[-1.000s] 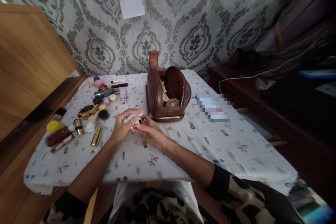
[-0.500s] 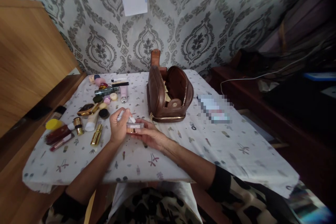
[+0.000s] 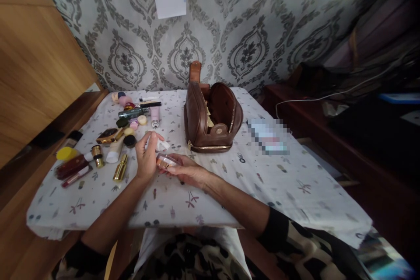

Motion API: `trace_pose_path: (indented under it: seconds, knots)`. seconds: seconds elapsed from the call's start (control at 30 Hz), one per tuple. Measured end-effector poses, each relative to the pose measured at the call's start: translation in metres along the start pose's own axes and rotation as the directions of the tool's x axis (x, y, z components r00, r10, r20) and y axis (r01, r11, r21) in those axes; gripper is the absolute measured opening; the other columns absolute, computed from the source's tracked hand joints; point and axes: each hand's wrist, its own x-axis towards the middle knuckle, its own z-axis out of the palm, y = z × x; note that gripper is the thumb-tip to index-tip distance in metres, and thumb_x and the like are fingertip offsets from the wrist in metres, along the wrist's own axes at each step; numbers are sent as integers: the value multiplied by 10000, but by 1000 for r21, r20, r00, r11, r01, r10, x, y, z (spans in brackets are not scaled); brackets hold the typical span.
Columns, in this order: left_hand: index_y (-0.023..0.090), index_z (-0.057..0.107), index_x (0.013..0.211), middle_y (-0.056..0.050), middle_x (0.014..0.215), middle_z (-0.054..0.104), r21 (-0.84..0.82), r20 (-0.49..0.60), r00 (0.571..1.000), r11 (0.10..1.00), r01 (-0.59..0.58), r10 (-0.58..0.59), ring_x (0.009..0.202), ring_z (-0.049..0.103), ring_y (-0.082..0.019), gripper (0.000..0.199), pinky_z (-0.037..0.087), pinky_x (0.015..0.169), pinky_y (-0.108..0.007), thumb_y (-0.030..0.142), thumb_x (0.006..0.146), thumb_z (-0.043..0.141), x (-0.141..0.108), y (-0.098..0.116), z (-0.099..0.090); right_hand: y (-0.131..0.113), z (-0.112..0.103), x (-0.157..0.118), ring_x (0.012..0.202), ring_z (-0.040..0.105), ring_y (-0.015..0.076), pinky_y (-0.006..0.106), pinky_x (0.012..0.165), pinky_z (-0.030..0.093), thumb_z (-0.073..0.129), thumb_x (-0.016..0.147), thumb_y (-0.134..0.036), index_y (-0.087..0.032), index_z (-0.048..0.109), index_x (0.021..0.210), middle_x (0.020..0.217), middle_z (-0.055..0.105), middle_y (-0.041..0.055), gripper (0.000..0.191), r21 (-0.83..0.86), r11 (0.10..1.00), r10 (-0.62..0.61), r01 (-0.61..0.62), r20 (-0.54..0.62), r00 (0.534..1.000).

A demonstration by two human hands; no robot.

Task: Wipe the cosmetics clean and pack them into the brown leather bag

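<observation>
Case (image 3: 167,161) in right hand (image 3: 190,172), inside table edge (image 3: 183,225)

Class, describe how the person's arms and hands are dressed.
The left hand and right hand wear no gloves, and no watch shows. The left sleeve and right sleeve end partway down the forearms in plain black cuffs; above, they have a black-and-beige blotched pattern.

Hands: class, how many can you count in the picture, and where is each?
2. The left hand is left of centre, holding something white; the right hand is beside it, holding a small case before the brown bag. No others show.
</observation>
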Motion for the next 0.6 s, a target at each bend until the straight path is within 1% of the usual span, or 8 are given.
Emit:
trace_pose_path:
  seconds: [0.07, 0.13, 0.2, 0.27, 0.4, 0.47, 0.53, 0.6]
  knots:
    - [190, 645, 750, 13, 648, 542, 23, -14, 999, 999, -32, 32, 569, 458, -125, 467, 380, 542, -255, 565, 957, 456, -2, -1, 0, 2, 0, 0, 834, 638, 139, 236, 724, 433, 897, 608, -375, -167, 696, 1027, 937, 707, 26, 509, 43, 999, -1, 0, 20, 1000]
    - [192, 674, 841, 1, 715, 596, 52, -5, 998, 997, -62, 62, 638, 527, -139, 447, 432, 613, -259, 536, 979, 425, -4, -2, 1, 4, 0, 1, 830, 642, 143, 249, 752, 445, 854, 661, -466, -181, 692, 1032, 926, 711, 25, 496, 95, 996, -4, 0, 38, 999]
    - [191, 687, 951, -21, 823, 658, 81, 62, 991, 990, -119, 114, 766, 600, -164, 428, 476, 728, -275, 494, 1003, 389, -6, -2, 3, 5, -1, 2, 820, 641, 144, 253, 759, 453, 797, 685, -590, -197, 692, 1000, 892, 713, 18, 515, 133, 991, 3, -8, 41, 999]
    - [187, 676, 1057, -54, 975, 693, 99, 164, 966, 971, -217, 199, 934, 633, -192, 404, 488, 856, -308, 443, 1018, 366, -7, -2, 5, 7, -2, 3, 827, 639, 151, 254, 751, 455, 726, 692, -701, -209, 687, 962, 876, 714, 19, 563, 138, 990, 20, -24, 32, 999]
    - [192, 614, 1224, -107, 1222, 642, 117, 330, 868, 896, -428, 371, 1179, 574, -221, 361, 437, 1030, -393, 350, 1026, 356, -6, -5, 6, 7, -3, 5, 900, 635, 186, 277, 742, 457, 541, 766, -810, -210, 671, 934, 904, 715, 45, 636, 112, 993, 41, -41, -2, 999]
    - [200, 566, 1304, -133, 1324, 578, 127, 416, 804, 849, -514, 424, 1259, 518, -251, 379, 406, 1071, -448, 377, 1007, 410, -5, -8, 6, 6, -2, 5, 943, 633, 203, 296, 757, 465, 474, 795, -825, -217, 664, 948, 921, 713, 51, 655, 132, 990, 43, -40, -21, 999]
    - [207, 516, 1368, -157, 1394, 515, 140, 499, 734, 793, -593, 461, 1316, 461, -300, 480, 378, 1095, -503, 449, 954, 517, -5, -11, 7, 4, -1, 4, 988, 632, 218, 315, 789, 476, 450, 801, -833, -219, 661, 962, 944, 712, 58, 668, 174, 984, 36, -29, -41, 998]
    - [218, 482, 1401, -168, 1420, 484, 168, 558, 684, 744, -647, 470, 1339, 428, -333, 578, 361, 1107, -535, 483, 901, 599, -6, -14, 8, 2, -1, 4, 1020, 635, 227, 331, 830, 484, 450, 805, -830, -212, 657, 962, 964, 712, 66, 670, 214, 977, 37, -23, -61, 997]
